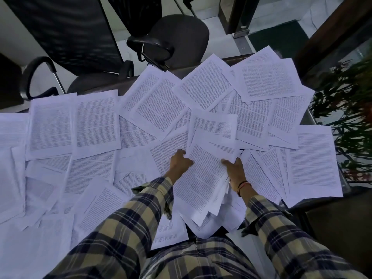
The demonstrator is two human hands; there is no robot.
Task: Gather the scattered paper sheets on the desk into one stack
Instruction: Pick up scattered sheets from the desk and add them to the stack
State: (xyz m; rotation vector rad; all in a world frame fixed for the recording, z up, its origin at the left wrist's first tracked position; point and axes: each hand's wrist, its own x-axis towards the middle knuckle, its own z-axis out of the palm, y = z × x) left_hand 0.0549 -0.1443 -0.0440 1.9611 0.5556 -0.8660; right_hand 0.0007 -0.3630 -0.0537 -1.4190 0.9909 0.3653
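Note:
Several printed white paper sheets [96,121] lie scattered and overlapping across the whole desk. In the middle, a loose bundle of sheets [203,178] is lifted off the desk and fans out toward the far side. My right hand [234,170] grips the bundle's right edge, thumb on top. My left hand [180,162] is at the bundle's left edge, fingers curled over a sheet there; exactly which sheet it pinches is hard to tell. Both sleeves are plaid.
Two black office chairs [177,37] stand beyond the desk's far edge. A leafy plant [350,117] is at the right. The desk's dark right edge [310,115] shows past the sheets, and some sheets [314,162] overhang it.

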